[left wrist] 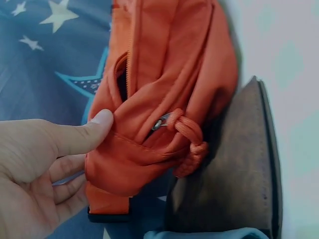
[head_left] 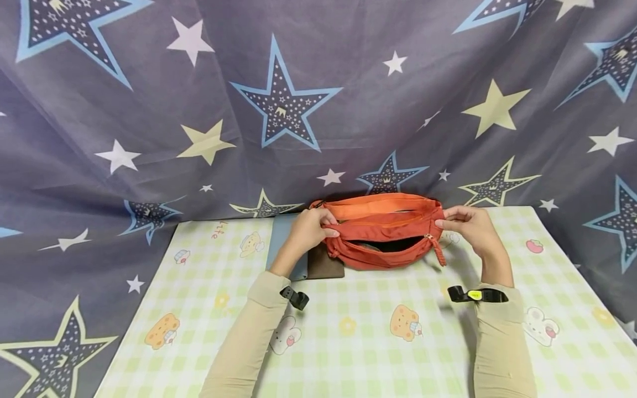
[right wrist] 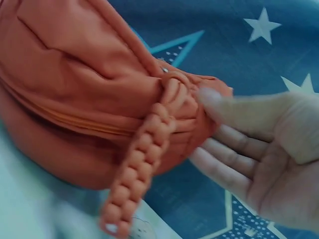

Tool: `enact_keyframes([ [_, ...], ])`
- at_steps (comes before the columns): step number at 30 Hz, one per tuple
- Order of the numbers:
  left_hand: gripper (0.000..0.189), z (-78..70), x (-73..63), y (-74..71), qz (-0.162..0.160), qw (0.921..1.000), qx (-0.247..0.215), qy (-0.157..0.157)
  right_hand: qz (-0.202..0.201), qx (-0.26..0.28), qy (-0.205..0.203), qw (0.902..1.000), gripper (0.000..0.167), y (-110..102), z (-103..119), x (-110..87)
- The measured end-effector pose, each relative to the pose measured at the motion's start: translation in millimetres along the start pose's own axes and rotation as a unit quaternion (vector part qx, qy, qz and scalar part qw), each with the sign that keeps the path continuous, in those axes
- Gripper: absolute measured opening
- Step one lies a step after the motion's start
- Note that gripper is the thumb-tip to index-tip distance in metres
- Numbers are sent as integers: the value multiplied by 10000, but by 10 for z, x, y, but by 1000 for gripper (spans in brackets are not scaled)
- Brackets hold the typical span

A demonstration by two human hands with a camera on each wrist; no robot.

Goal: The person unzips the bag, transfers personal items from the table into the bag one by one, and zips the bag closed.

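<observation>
An orange-red waist bag (head_left: 388, 232) sits at the back of the table, its front zip pocket gaping with a dark inside. My left hand (head_left: 311, 228) pinches its left end; in the left wrist view the thumb (left wrist: 102, 122) lies on the fabric with the fingers behind. At the other end, my right hand (head_left: 470, 226) pinches the bag's corner between thumb and fingers. A braided cord pull (right wrist: 137, 167) hangs from the zip beside the right thumb. By the left hand, a knotted pull (left wrist: 189, 139) hangs from a metal slider.
Left of the bag lie a blue-grey flat item (head_left: 283, 237) and a brown leather-like flat item (head_left: 323, 265), both partly covered. The checked tablecloth (head_left: 358, 348) carries printed cartoon animals. A star-patterned curtain (head_left: 298, 171) stands right behind the table's back edge.
</observation>
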State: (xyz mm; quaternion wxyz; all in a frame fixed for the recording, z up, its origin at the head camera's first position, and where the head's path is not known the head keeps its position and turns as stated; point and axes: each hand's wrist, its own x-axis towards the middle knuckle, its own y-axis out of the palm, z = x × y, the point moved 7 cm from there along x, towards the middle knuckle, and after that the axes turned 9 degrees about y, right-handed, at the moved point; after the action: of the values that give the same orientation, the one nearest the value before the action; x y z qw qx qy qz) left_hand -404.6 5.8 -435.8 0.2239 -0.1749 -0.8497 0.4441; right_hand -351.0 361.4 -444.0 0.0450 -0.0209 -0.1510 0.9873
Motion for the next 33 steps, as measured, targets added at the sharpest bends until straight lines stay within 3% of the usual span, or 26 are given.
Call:
enact_keyframes([
  [2, 15, -27, -5, -15, -169, 9995, 159, 202, -209, 123, -80, 9997, 12, 0, 7, 12],
  [4, 13, -49, -14, -70, -534, 9976, 232, 373, -408, 480, -104, 9980, 3, -29, 15, 13],
  [8, 16, -68, -70, -200, -1261, 9908, 175, 468, -629, 1371, -167, 9884, 22, -116, -49, 32],
  [10, 18, -52, -105, -219, -1384, 9895, 125, 399, -599, 1587, -188, 9853, 24, -129, -77, 46],
  [16, 16, 28, -151, -117, -1118, 9933, 229, 176, -484, 1054, -361, 9926, 13, -108, -33, 50],
  [23, 15, 46, -160, -77, -902, 9953, 353, 62, -505, 772, -633, 9937, 8, -49, 230, -67],
  [29, 15, 47, -156, -63, -519, 9981, 314, 48, -523, 1020, -802, 9902, 7, -40, 161, -5],
  [33, 21, 9, -154, -73, -230, 9995, -99, 209, -497, 1270, -943, 9862, 10, -16, 109, 45],
])
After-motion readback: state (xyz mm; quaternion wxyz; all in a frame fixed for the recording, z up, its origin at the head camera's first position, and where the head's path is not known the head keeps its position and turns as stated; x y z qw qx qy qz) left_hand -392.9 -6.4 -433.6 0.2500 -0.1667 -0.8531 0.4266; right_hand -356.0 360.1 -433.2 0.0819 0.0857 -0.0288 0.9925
